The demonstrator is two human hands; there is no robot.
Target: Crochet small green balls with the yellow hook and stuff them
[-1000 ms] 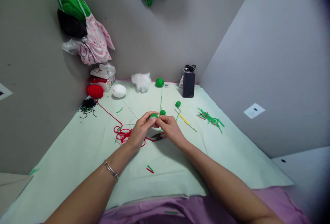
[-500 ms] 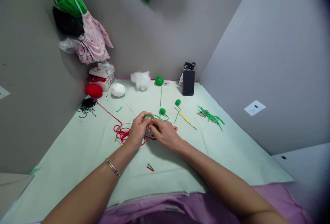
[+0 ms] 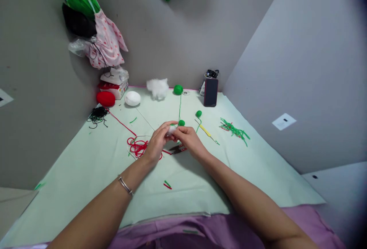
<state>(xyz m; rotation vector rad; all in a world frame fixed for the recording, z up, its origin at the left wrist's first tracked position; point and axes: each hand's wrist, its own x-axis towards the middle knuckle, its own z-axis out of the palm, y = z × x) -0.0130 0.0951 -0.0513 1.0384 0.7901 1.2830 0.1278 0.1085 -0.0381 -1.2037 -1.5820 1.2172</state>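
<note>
My left hand [image 3: 156, 144] and my right hand [image 3: 189, 140] meet over the middle of the pale green cloth [image 3: 86, 172]. Both pinch a small tuft of white stuffing [image 3: 171, 129] with a bit of green crochet work at its edge. A small green ball [image 3: 181, 123] lies just beyond my fingers, its green strand running back to a green yarn ball [image 3: 178, 89]. Scissors [image 3: 177, 149] lie under my right hand. A tangle of red yarn [image 3: 137, 147] lies beside my left hand. A bracelet is on my left wrist.
At the back stand a red yarn ball [image 3: 105, 98], a white ball [image 3: 132, 98], a puff of white stuffing [image 3: 157, 88], a dark phone [image 3: 210, 92] and a box. A yellow crochet hook [image 3: 205, 131], green scraps [image 3: 233, 130] and black yarn [image 3: 97, 114] lie around. Bags hang left.
My hands lifted slightly from the cloth. White stuffing now shows between my fingertips where the green piece was, and the scissors are uncovered again.
</note>
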